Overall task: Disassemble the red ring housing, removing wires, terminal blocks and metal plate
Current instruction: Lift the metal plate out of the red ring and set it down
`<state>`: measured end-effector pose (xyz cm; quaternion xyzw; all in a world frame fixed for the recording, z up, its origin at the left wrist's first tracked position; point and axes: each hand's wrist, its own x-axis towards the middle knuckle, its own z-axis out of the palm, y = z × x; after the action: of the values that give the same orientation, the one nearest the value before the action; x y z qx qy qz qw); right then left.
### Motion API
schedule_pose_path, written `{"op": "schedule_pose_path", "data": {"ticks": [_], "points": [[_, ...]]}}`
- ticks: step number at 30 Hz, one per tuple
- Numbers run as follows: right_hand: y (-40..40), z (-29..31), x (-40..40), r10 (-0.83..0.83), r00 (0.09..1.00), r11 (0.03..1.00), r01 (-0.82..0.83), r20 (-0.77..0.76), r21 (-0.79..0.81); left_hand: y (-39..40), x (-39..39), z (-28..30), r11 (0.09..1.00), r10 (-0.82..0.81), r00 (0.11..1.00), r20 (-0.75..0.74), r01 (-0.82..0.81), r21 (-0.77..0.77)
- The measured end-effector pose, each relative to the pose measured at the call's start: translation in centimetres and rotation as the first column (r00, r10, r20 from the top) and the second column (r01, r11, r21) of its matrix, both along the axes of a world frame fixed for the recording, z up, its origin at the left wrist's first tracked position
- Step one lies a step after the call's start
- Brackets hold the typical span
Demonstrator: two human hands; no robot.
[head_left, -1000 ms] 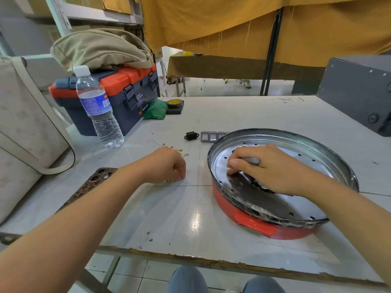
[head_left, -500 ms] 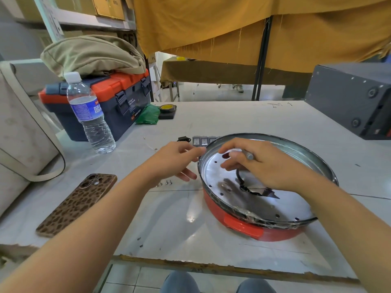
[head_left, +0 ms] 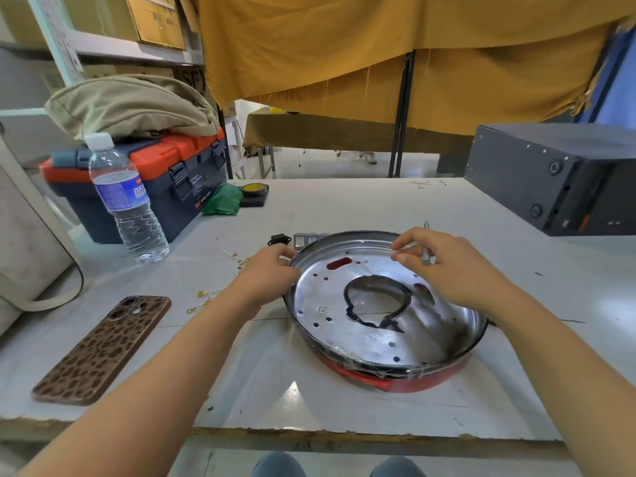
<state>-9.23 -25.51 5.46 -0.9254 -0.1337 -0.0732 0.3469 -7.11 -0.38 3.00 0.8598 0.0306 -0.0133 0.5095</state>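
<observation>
The red ring housing (head_left: 395,380) sits near the front middle of the bench (head_left: 344,208), with the shiny metal plate (head_left: 344,325) seated in it like a dish, its centre cut out and edged in black. Your left hand (head_left: 272,277) curls its fingers onto the plate's left rim, a grip that likely steadies the part or readies a lift. Your right hand (head_left: 447,270) pinches the far rim between thumb and forefinger while a slim metal tool (head_left: 426,246) is tucked in the same fingers, probably to keep it handy. Removed bits lie just beyond: loose wires (head_left: 220,270), a black connector (head_left: 278,239) and grey terminal blocks (head_left: 304,239). A phone (head_left: 103,346) lies left, a water bottle (head_left: 125,201) and toolbox (head_left: 155,180) further back, a dark box (head_left: 557,177) right. There is open room behind and to the right; the front edge is close.
</observation>
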Motion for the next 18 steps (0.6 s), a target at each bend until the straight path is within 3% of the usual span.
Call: {"op": "schedule_pose_path", "data": {"ticks": [6, 13, 18], "points": [[-0.1, -0.2, 0.9, -0.027, 0.998, 1.0, 0.027, 0.055, 0.006, 0.6, 0.4, 0.9, 0.986, 0.138, 0.982, 0.128, -0.124, -0.107], [-0.3, 1.2, 1.6, -0.147, 0.968, 0.98, 0.114, 0.204, 0.164, 0.7, 2.6, 3.0, 0.935, 0.283, 0.948, 0.147, -0.239, -0.26], [0.6, 2.5, 2.0, 0.077, 0.988, 0.996, -0.083, 0.131, 0.039, -0.6, 5.6, 3.4, 0.876, 0.371, 0.922, 0.108, -0.309, -0.37]]}}
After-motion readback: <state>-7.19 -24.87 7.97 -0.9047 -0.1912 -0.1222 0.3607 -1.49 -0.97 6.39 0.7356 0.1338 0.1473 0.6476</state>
